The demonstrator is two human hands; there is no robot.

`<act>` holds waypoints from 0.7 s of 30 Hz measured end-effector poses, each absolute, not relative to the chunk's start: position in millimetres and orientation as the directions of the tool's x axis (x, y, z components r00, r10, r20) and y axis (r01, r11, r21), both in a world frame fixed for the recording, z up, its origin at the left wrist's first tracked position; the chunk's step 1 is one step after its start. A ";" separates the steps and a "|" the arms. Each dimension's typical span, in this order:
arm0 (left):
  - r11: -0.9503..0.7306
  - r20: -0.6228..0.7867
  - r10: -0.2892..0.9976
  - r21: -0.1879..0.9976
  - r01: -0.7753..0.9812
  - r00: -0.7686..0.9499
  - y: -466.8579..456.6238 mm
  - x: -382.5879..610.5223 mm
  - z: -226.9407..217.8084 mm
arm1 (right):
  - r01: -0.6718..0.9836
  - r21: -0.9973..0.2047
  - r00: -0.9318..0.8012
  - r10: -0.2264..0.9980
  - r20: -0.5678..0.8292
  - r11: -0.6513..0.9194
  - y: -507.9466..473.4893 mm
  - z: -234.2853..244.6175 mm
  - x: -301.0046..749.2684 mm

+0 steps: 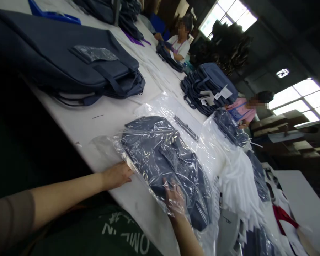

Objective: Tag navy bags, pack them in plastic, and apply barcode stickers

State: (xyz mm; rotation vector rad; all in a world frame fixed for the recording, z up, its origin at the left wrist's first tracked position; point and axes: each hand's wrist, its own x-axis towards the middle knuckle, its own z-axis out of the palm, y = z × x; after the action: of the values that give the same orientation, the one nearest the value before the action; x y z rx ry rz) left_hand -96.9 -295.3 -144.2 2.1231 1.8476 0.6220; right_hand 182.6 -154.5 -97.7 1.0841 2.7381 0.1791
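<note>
A dark navy bag (pixel 152 156) lies on the table inside a clear plastic bag (pixel 138 170), which is creased and shiny. At the near left edge of the plastic, my left hand (pixel 118 175) is closed on it, its fingertips partly hidden. My right hand (pixel 175 197) rests on the near side of the navy bag with fingers spread. Clear film shows around this wrist; whether the hand is under the film I cannot tell.
A large navy bag (pixel 69 60) lies on the white table (pixel 69 117) at left. Beyond are stacked navy bags (pixel 210 81) with paper tags, and a wrapped bag (pixel 229 128). White strips (pixel 237 181) hang at right. Two people (pixel 181 42) work across the table.
</note>
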 end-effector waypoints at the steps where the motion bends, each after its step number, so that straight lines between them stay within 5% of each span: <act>1: -0.127 0.102 0.991 0.456 0.881 0.090 -287.9 -101.3 -149.7 | 0.648 0.174 -0.726 0.670 -0.152 0.742 -151.2 -88.3 180.6; 5: -0.145 -0.023 0.985 0.422 0.895 0.171 -271.8 -118.0 -144.9 | 0.540 0.065 -0.816 0.541 -0.203 0.839 -136.4 -36.1 175.9; 12: -0.374 -0.175 0.866 0.393 0.840 0.468 -274.4 -130.0 -109.5 | 0.538 -0.056 -0.819 0.505 -0.274 0.841 -94.2 29.3 163.5; 17: -0.396 -0.204 0.832 0.433 0.810 0.516 -281.2 -131.3 -95.4 | 0.524 -0.002 -0.814 0.500 -0.295 0.851 -92.2 24.6 158.6; 21: -0.363 -0.224 0.846 0.422 0.831 0.484 -290.6 -128.8 -105.5 | 0.525 0.129 -0.813 0.541 -0.216 0.841 -130.3 -34.8 161.8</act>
State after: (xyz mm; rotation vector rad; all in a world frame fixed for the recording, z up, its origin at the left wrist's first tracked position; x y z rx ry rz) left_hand -128.8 -290.6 -105.5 2.2524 1.3855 0.0423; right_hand 161.8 -130.3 -34.8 0.8174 2.7757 0.0921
